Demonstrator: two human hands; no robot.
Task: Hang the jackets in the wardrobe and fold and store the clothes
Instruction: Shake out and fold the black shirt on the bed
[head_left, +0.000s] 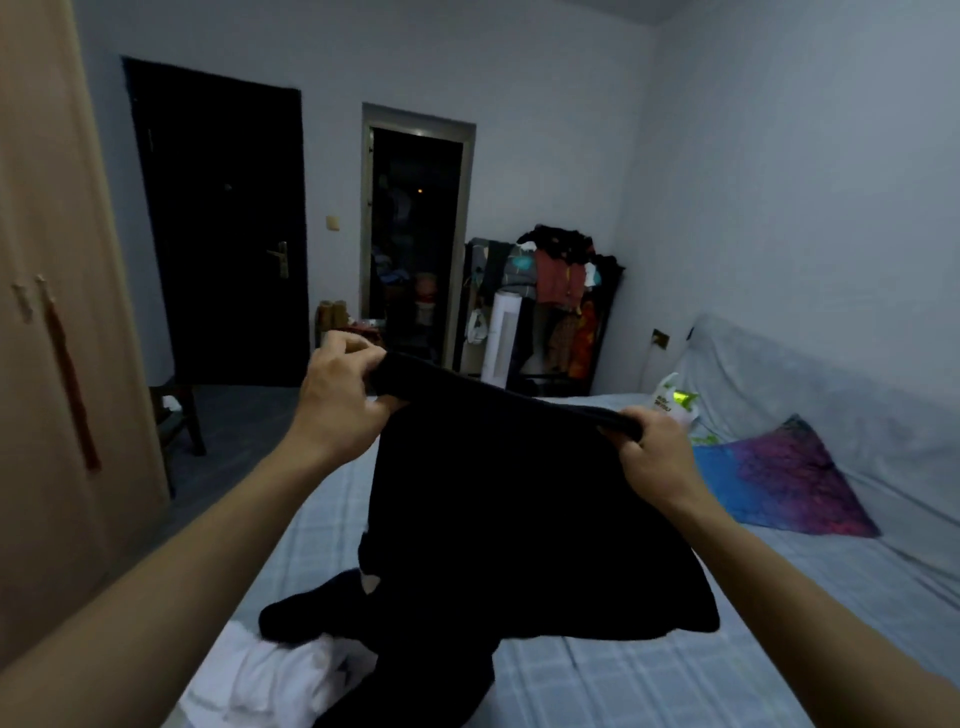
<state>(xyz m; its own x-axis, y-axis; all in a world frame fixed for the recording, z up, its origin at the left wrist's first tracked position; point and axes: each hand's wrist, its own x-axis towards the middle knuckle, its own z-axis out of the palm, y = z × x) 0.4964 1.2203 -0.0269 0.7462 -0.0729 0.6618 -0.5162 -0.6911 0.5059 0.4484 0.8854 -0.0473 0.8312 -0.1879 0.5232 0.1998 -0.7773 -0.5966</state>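
While held up, one black garment (519, 519), two hands.

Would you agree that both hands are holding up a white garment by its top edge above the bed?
Not quite: the garment is black, not white. The head view shows the left hand and right hand gripping its top edge above the bed.

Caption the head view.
Both hands, left hand and right hand, hold a black garment above the bed.

Checked bed (649, 675) with white clothes (270, 675), colourful pillow (789, 478), plastic bag (672, 402).
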